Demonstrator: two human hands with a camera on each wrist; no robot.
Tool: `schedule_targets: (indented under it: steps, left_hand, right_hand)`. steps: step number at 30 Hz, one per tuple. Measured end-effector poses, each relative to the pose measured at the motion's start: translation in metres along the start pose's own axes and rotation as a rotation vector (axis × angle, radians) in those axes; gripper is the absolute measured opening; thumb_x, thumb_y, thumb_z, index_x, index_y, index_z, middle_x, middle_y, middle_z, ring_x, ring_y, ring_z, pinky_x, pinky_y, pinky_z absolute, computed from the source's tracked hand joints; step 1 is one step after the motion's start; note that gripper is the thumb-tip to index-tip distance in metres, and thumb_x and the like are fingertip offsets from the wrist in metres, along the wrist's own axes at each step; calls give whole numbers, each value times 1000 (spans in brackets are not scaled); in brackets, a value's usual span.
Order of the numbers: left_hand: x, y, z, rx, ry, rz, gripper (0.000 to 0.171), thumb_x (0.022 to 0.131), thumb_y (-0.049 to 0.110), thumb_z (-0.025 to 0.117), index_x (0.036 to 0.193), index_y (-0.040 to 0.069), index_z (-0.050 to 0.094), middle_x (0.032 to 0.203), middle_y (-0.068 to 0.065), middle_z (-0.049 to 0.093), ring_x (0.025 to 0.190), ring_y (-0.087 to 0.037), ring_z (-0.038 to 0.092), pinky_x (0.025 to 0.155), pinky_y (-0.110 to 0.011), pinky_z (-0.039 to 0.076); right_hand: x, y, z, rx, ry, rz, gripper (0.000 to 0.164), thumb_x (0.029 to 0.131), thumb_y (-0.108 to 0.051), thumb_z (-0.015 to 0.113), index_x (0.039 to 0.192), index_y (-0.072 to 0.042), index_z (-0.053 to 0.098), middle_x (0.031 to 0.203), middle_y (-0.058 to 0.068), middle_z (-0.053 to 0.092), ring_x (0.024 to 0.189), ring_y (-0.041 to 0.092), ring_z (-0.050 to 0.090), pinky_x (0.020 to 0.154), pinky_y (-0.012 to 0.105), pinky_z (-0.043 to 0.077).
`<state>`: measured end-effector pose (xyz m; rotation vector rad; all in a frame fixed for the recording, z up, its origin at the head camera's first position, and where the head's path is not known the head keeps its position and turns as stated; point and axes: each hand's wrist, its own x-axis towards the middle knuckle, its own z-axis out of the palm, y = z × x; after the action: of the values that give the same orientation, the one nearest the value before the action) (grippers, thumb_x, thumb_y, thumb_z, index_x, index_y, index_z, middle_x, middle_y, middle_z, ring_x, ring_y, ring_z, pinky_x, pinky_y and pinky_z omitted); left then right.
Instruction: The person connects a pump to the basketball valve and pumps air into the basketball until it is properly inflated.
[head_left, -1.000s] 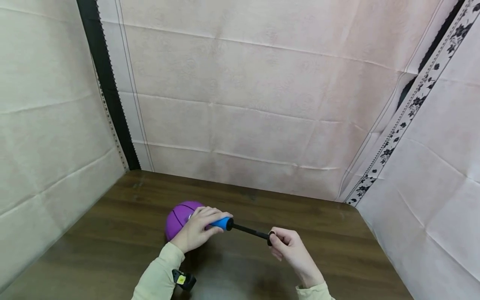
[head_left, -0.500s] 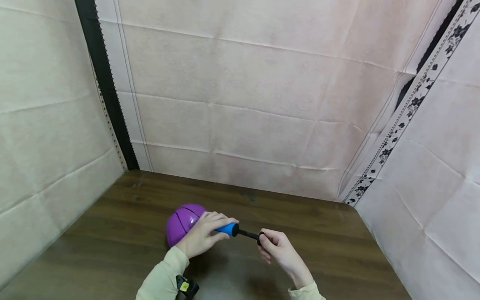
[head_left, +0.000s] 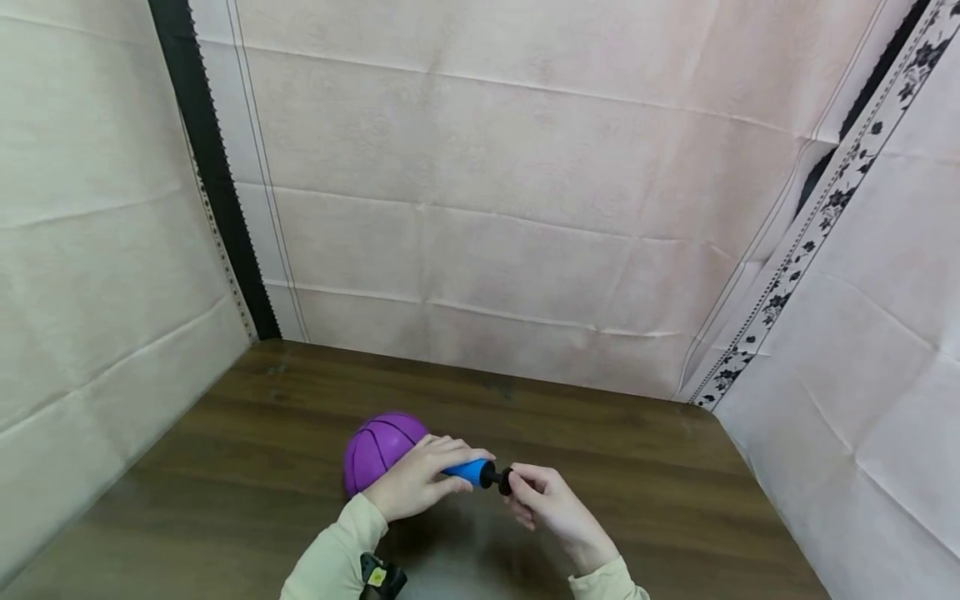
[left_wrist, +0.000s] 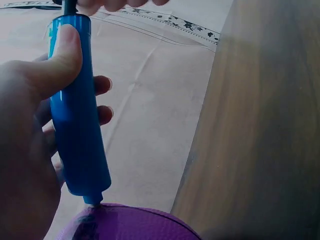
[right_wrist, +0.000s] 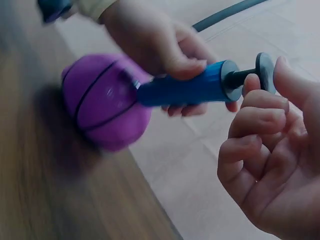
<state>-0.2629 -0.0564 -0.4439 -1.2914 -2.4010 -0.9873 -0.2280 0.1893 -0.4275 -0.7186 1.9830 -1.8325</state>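
Observation:
A purple ball point(head_left: 381, 450) with black seam lines sits on the wooden table. My left hand point(head_left: 422, 479) grips the blue barrel of a hand pump point(left_wrist: 77, 110), thumb laid along its upper end. The pump's narrow tip meets the ball's surface in the left wrist view. At the pump's other end, my right hand point(head_left: 551, 508) pinches the round black handle point(right_wrist: 265, 72) between thumb and forefinger, its other fingers curled. Only a short length of black rod shows between handle and barrel. The left hand covers part of the ball and barrel in the head view.
The brown wooden table point(head_left: 300, 392) reaches back to a pale fabric wall point(head_left: 480, 250). Similar cloth hangs on both sides, with a floral border point(head_left: 780, 292) at the right corner. A black device point(head_left: 381, 575) is strapped to the left wrist.
The right hand has moved left, pushing the handle toward the barrel, so the long exposed rod has become short. The left hand, pump and ball have shifted slightly right and down.

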Motion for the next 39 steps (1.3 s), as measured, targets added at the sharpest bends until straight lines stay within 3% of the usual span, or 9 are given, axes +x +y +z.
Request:
schedule_targets:
  steps: [2,6,8,11,18,22,26,30,39]
  left_hand:
    - [0,0,-2,-7,-6,-18,42,94,36,58,136,33,52,114,15,64,104,-4,57,94,-35,40]
    - [-2,-3,-8,27,44,-47,44,92,29,63,135,34,53,116,15,64,106,-5,58,96,-39,40]
    - [-4,-6,-11,46,70,-55,45,91,29,64,134,35,53,116,15,64,106,-6,58,97,-41,39]
    - [-5,-9,-13,38,81,-67,44,92,31,62,135,36,53,118,15,64,108,-6,57,98,-42,37]
    - [-5,-10,-10,25,45,-97,41,95,40,55,136,40,49,119,16,62,109,-5,55,98,-40,37]
    - [-5,-4,-7,39,51,-88,40,94,40,57,134,40,51,114,18,62,103,-3,55,95,-38,38]
    - [-3,2,1,48,36,-34,40,95,40,55,135,36,52,108,17,63,98,-2,54,92,-34,39]
    - [-3,5,6,61,28,-3,39,96,39,54,135,35,52,104,17,62,93,-1,52,89,-31,38]
    - [-2,1,-1,75,27,72,41,94,34,57,134,32,54,109,17,64,97,0,55,90,-33,38]
  right_hand:
    - [-5,-5,-2,38,-15,-57,42,104,-21,43,89,17,46,65,-11,48,50,4,38,48,20,30]
    - [-16,-15,-13,110,-67,-260,38,106,-15,36,78,12,41,58,-1,37,45,16,25,43,25,22]
    - [-22,-21,-20,89,-110,-364,37,106,-10,32,75,7,41,58,6,30,46,24,22,41,28,21]
    - [-28,-28,-26,20,-129,-418,36,105,-8,32,74,6,44,57,13,29,46,26,24,41,26,25]
    - [-31,-33,-26,-24,-82,-311,29,101,-4,45,75,8,45,56,15,29,47,28,26,42,30,26]
    - [-26,-29,-19,-157,2,-270,26,100,-6,49,78,9,48,55,20,32,43,16,32,39,30,29]
    - [-15,-21,-4,-300,105,-146,22,99,-15,54,89,4,55,58,17,38,47,1,39,40,25,34]
    - [-7,-13,8,-391,135,-79,21,99,-24,54,97,-3,58,60,11,43,48,0,42,45,22,39]
    - [-11,-18,4,-543,88,-154,14,99,-29,55,97,-17,63,61,-3,47,47,-4,39,44,20,38]
